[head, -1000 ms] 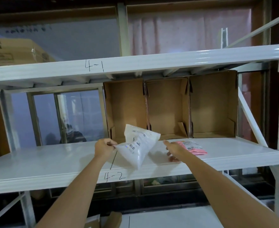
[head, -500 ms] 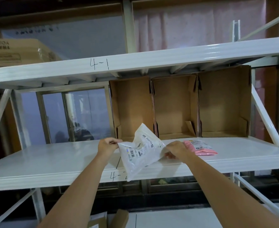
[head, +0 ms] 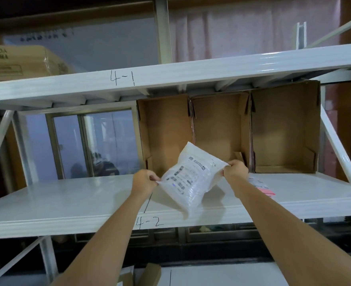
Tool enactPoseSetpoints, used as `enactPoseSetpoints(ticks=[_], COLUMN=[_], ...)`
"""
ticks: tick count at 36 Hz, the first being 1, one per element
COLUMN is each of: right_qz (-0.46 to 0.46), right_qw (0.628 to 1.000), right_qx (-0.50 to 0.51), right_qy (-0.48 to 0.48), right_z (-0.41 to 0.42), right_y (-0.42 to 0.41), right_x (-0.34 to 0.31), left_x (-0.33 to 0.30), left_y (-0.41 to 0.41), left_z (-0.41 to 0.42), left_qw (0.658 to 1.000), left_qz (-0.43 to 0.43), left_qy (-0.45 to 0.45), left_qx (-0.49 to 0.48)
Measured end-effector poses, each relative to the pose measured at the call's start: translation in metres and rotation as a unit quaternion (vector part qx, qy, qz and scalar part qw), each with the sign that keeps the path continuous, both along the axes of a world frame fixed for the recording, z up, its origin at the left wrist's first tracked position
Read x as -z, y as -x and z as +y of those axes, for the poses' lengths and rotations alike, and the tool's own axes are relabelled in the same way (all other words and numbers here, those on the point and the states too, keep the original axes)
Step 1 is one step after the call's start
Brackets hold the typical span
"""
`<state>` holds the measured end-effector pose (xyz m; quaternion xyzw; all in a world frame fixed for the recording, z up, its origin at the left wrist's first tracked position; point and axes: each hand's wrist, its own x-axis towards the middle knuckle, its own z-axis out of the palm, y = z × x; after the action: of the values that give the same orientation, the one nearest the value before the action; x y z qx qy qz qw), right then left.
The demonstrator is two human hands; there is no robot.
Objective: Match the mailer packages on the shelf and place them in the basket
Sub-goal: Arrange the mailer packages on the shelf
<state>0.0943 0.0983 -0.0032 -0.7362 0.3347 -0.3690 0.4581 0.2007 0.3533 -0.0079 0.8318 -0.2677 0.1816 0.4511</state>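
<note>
A white plastic mailer (head: 191,178) with printed labels hangs tilted above the white shelf marked 4-2 (head: 87,201). My left hand (head: 144,181) pinches its lower left corner. My right hand (head: 235,170) pinches its upper right corner. A pink mailer (head: 262,185) lies flat on the shelf just right of my right forearm, partly hidden by it. No basket is in view.
Three open cardboard boxes (head: 284,131) stand on their sides at the back of the shelf, right of centre. The upper shelf marked 4-1 (head: 170,73) carries a taped carton (head: 21,62) at left. White diagonal braces frame both ends. Cardboard pieces (head: 149,274) lie on the floor below.
My right hand left the pink mailer, took the white mailer's right corner and lifted it. The package now faces me with its label side spread between both hands.
</note>
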Motion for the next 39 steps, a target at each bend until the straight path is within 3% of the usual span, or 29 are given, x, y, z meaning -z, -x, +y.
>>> enactPoseSetpoints(ticks=[6,8,10,12,14,19,22,26,30,34,39], right_qz=[0.141,0.214,0.237,0.227,0.231,0.19,0.196,0.212,0.205,0.242,0.27], right_qw=[0.977,0.952,0.933,0.923,0.923,0.917,0.904,0.871,0.873,0.846,0.832], right_qx=[-0.157,-0.197,-0.218,-0.218,-0.214,-0.191,-0.184,-0.219,-0.208,-0.196,-0.203], right_qy=[0.042,0.097,0.16,0.22,0.221,0.295,0.332,0.386,0.391,0.433,0.441], right_z=[0.016,0.027,0.036,0.042,0.042,0.035,0.032,0.033,0.031,0.028,0.031], right_y=[-0.018,-0.02,-0.021,-0.023,-0.028,-0.034,-0.033,-0.035,-0.039,-0.045,-0.044], right_x=[-0.007,0.001,0.011,0.018,0.022,0.024,0.024,0.038,0.051,0.055,0.061], left_x=[0.015,0.015,0.01,0.002,-0.008,-0.028,-0.015,0.025,0.041,0.055,0.06], left_y=[0.01,0.013,0.012,0.009,0.006,0.006,0.005,-0.007,-0.008,-0.013,-0.013], left_z=[-0.013,-0.018,-0.024,-0.027,-0.032,-0.059,-0.081,-0.104,-0.117,-0.117,-0.116], left_qw=[0.97,0.959,0.966,0.982,0.994,0.988,0.971,0.942,0.942,0.93,0.917], left_qz=[0.117,0.172,0.188,0.148,0.078,-0.051,-0.058,0.002,-0.019,-0.066,-0.058], left_qy=[-0.188,-0.191,-0.13,-0.077,-0.062,-0.144,-0.229,-0.328,-0.324,-0.354,-0.388], left_qx=[0.105,0.123,0.12,0.089,0.053,-0.006,0.016,0.076,0.081,0.069,0.072])
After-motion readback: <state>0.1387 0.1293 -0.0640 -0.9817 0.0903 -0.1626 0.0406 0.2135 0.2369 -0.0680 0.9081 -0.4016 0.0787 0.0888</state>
